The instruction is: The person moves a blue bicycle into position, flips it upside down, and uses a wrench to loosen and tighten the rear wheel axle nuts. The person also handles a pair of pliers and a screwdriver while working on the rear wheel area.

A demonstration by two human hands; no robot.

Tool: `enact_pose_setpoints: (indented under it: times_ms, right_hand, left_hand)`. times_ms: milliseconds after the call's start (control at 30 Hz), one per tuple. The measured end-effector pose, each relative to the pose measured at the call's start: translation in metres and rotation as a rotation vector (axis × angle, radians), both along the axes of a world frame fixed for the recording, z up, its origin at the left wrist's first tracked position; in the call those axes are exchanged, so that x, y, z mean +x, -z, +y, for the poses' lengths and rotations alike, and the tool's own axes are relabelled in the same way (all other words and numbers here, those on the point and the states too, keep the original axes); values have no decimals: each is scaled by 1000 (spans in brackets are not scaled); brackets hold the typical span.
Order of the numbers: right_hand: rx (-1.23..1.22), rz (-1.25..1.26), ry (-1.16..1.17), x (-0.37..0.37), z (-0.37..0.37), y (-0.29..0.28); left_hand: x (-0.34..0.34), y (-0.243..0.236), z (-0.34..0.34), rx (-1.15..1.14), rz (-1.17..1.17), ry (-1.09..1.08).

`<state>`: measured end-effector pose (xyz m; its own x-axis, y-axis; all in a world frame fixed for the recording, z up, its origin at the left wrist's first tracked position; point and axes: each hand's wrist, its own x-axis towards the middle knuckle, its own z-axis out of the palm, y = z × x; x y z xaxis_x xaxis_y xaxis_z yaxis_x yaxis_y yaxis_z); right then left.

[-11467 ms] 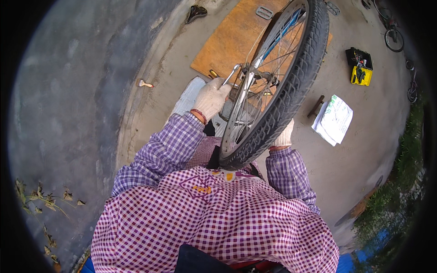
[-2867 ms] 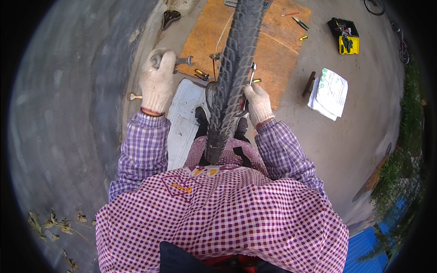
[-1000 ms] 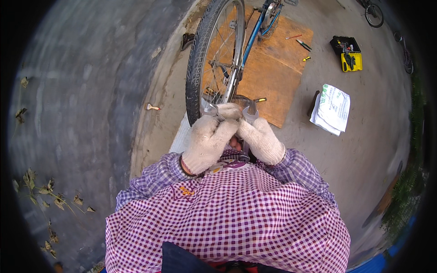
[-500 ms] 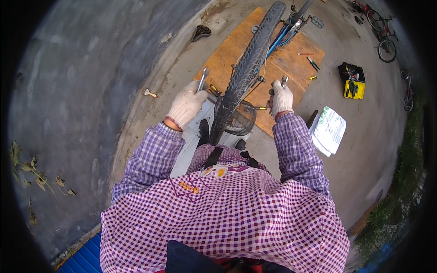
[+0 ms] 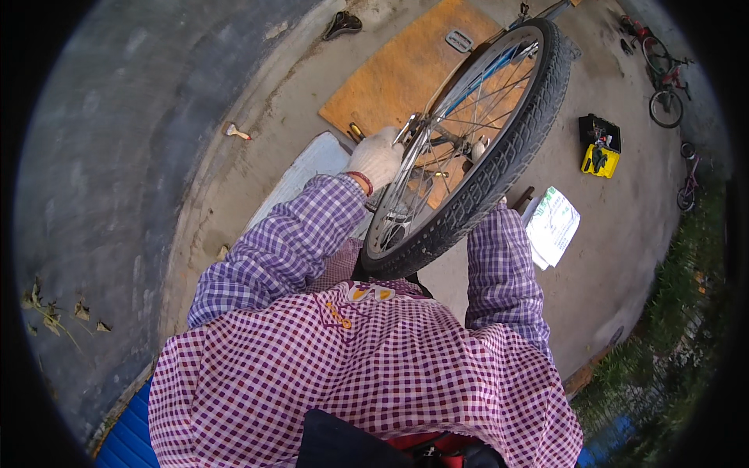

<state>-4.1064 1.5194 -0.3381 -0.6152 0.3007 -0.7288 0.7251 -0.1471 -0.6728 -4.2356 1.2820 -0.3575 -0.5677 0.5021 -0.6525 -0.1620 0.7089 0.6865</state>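
Note:
The bicycle wheel (image 5: 509,148), with a knobby black tyre, stands tilted in front of me, its spokes now facing up to the left. My left hand (image 5: 376,158), in a white knit glove, is closed around a silver wrench (image 5: 406,126) by the wheel's left rim. My right hand (image 5: 478,149) is behind the wheel near the hub (image 5: 459,146). Only bits of its glove show between the spokes; its fingers and the wrench it held a moment ago are mostly hidden. The blue bicycle frame (image 5: 509,57) shows through the spokes.
A wooden board (image 5: 390,69) lies under the bicycle, with a pale sheet (image 5: 300,178) beside it. A saddle (image 5: 342,25) and a brush (image 5: 237,132) lie on the left. On the right are a yellow-black toolbox (image 5: 601,147), a white packet (image 5: 552,227) and parked bicycles (image 5: 665,78).
The wheel has turned from nearly edge-on to showing its spokes, its upper end swinging right. My left hand moved right to its rim with the wrench. My right hand went behind the wheel.

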Motion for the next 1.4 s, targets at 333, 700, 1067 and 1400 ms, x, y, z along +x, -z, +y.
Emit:
enact_pose_setpoints:
  times_ms: [333, 700, 1067, 1400]
  right_hand:
    - [-198, -219, 675, -30, -7, 72]
    - [-1333, 541, 450, 70, 65, 150]
    - [161, -501, 731, 33, 52, 86]
    - [-544, 58, 630, -1, 8, 74]
  left_hand:
    - [-29, 99, 15, -4, -91, 93]
    - [-34, 83, 43, 14, -148, 189]
    - [-69, -6, 59, 275, -158, 217]
    - [-178, 40, 25, 427, -111, 49]
